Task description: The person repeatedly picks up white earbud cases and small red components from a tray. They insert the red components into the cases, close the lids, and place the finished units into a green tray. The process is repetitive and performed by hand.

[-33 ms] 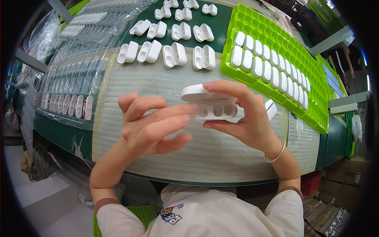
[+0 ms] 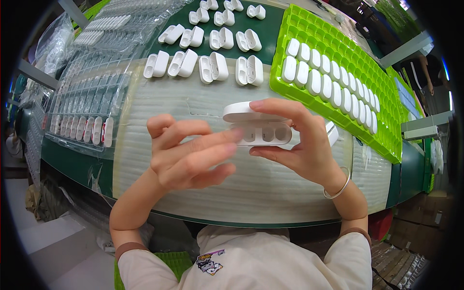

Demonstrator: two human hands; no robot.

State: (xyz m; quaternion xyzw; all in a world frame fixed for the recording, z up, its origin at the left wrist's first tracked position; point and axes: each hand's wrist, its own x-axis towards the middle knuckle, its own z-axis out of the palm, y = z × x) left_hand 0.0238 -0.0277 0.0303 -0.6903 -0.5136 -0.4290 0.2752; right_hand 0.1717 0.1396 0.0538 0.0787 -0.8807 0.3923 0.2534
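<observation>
My right hand point(image 2: 304, 135) pinches a white earbud charging case point(image 2: 265, 140) between thumb below and fingers on top. Its lid point(image 2: 237, 112) is raised, and round grey wells show inside. Beside the case's left end is my left hand point(image 2: 193, 157), its fingers spread and slightly blurred. The index fingertip overlaps that end; whether it touches cannot be told. Partly hidden behind my right hand lies another white case point(image 2: 331, 133). Several opened white cases point(image 2: 213, 67) stand in rows beyond my hands.
At the right, a bright green tray point(image 2: 309, 34) holds closed white cases point(image 2: 314, 83) in two rows. Clear plastic trays point(image 2: 92, 92) at the left hold small white and red parts point(image 2: 87, 129). A pale foam mat point(image 2: 193, 203) covers the green table's front point(image 2: 77, 166).
The case and its lid have shifted very slightly to the right. My left hand's fingers have moved a little and look more blurred.
</observation>
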